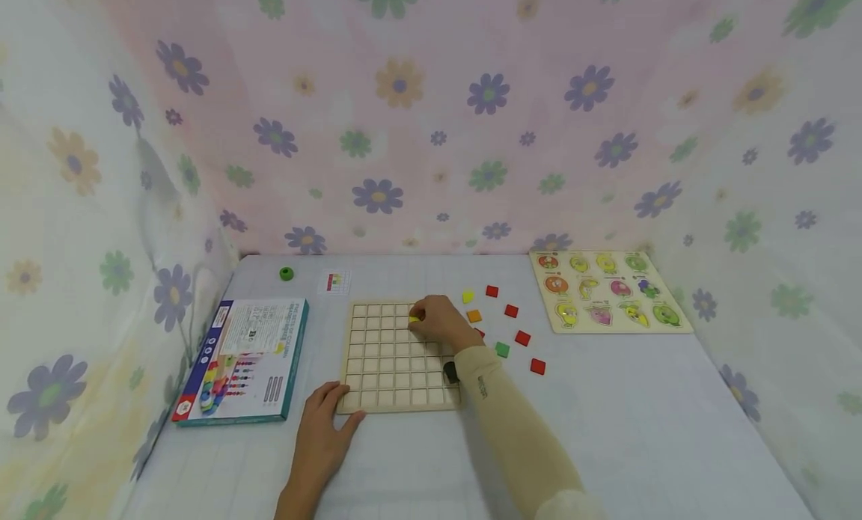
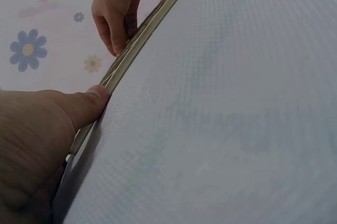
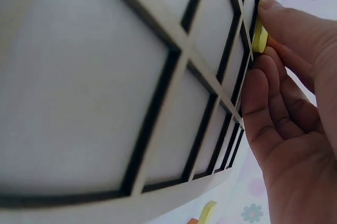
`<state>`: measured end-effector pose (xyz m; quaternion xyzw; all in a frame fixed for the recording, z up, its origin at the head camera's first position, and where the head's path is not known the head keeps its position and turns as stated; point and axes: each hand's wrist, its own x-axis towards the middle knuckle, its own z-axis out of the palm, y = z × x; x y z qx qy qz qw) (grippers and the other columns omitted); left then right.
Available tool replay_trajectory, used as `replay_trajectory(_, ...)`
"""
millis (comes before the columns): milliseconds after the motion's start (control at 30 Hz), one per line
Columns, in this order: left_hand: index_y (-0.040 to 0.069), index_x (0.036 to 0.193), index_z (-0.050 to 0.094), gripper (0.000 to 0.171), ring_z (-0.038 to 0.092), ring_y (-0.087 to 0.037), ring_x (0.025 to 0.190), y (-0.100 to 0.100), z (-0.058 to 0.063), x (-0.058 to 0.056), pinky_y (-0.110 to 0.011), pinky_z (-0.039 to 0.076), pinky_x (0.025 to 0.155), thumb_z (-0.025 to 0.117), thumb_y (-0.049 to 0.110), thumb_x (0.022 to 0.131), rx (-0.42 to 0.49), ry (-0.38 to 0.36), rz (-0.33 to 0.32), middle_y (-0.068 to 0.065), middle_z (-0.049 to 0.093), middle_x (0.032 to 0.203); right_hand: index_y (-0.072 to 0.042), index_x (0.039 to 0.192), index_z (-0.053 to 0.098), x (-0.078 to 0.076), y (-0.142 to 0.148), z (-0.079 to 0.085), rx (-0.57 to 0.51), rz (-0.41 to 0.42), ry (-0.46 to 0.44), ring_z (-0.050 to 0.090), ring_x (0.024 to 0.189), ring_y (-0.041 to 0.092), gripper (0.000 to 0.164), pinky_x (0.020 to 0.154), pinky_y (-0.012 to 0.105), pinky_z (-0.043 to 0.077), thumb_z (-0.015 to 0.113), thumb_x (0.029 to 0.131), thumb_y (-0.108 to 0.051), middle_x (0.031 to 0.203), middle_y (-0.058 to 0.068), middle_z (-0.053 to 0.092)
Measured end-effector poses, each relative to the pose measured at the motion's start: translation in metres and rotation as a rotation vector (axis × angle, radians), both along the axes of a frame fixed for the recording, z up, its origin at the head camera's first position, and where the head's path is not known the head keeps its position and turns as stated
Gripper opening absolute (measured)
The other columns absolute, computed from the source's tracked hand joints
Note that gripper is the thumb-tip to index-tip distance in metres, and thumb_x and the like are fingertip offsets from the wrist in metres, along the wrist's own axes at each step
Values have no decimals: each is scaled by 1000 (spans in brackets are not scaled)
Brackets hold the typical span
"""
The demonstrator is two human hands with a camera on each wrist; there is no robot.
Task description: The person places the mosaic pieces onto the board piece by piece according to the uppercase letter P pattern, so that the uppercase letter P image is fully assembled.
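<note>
The right hand (image 1: 441, 322) and its sleeved forearm (image 1: 518, 423) cover the right part of the grid board (image 1: 380, 348) in the head view; a dark object (image 1: 450, 372) under the wrist is hard to identify, and one red tile (image 1: 480, 332) is partly concealed. The yellow tile (image 3: 259, 37) is partly covered by fingers at the board's upper right region; whether it is seated in a cell cannot be told. The board lies on a white-clothed table (image 1: 640, 415) enclosed by floral fabric (image 1: 438, 116), between a game box (image 1: 249, 359) at left and loose tiles (image 1: 511, 310) at right, with a fruit puzzle (image 1: 609, 292) beyond them. The right hand pinches the yellow tile between thumb and fingertips. The left hand (image 1: 323, 434), loosely spread, touches the board's near left corner, thumb on the near edge.
</note>
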<state>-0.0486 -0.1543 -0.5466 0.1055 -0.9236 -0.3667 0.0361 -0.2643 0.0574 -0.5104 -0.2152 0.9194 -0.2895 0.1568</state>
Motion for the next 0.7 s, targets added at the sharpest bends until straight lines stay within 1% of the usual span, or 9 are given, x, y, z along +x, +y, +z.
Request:
replay_trajectory(100, 8, 136, 61, 56, 43, -35, 143, 0, -2, 4, -54, 40, 120, 82, 27, 88, 2, -18, -3, -13, 50, 148, -10, 125, 73, 4, -1, -2, 12, -9, -8, 66, 105, 20, 32, 92, 37, 59, 73, 96, -24, 119, 7, 71)
replay_trajectory(167, 8, 136, 61, 56, 42, -35, 144, 0, -1, 3, -54, 40, 120, 81, 27, 88, 8, -16, -6, -12, 50, 149, -11, 125, 74, 5, -1, -2, 16, -19, 4, 66, 107, 21, 32, 92, 38, 59, 73, 96, -24, 120, 7, 72)
replay_trajectory(367, 8, 136, 61, 56, 43, -34, 143, -1, -1, 1, -53, 41, 119, 82, 28, 88, 1, -4, -4, -12, 50, 148, -12, 117, 78, 5, -3, 3, 10, -16, 55, 68, 112, 23, 25, 94, 38, 60, 75, 94, -20, 118, 7, 74)
replay_trajectory(467, 8, 135, 62, 55, 44, -34, 143, -1, -2, 2, -53, 42, 119, 82, 28, 88, -6, -1, 0, -11, 51, 147, -12, 114, 79, 6, -4, 4, 1, -12, 56, 68, 113, 24, 22, 94, 38, 60, 76, 93, -19, 117, 7, 76)
replay_trajectory(700, 7, 136, 61, 56, 43, -34, 143, -1, -1, 1, -53, 40, 120, 82, 28, 88, 1, 3, -1, -13, 50, 148, -11, 115, 79, 6, -5, 3, -22, -46, 53, 69, 112, 23, 25, 94, 37, 61, 78, 91, -19, 116, 6, 76)
